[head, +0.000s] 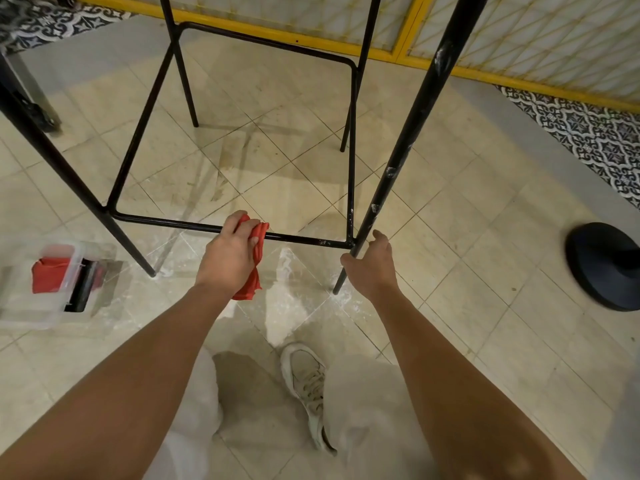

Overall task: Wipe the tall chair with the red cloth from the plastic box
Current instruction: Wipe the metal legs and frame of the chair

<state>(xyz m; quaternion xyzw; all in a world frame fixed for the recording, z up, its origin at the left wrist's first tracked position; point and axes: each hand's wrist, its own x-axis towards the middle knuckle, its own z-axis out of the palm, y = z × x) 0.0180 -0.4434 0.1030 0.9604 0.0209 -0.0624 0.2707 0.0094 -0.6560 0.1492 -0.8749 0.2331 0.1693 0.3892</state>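
Left hand [230, 258] is curled round the red cloth [258, 244], bunching it over the front lower rail [173, 223] of the tall chair [266, 41]; the cloth's tail hangs below the wrist. Right hand [372, 265] is loose and mostly open, thumb against the near right leg [398, 157], fingers spread, holding nothing firmly.

Step in hand looks like wiping the rail. To do it well: wrap the cloth fully round the tube, slide toward the corner joint by the right hand, and brace the leg so the frame does not skid. Judging by the white specks on that leg, it needs a pass too, with some pressure.

Around:
- Plastic box [20, 306] on the floor at left, beside the near left leg [69, 174], with a 2nd red piece [48, 275] and a black item [81, 289] inside.
- White dust patch [291, 289] on the tiles under the rail.
- Person's shoe [308, 379] below.
- Round black base [602, 268] at right, well apart.

Nothing blocks the rail; the seat is out of view.
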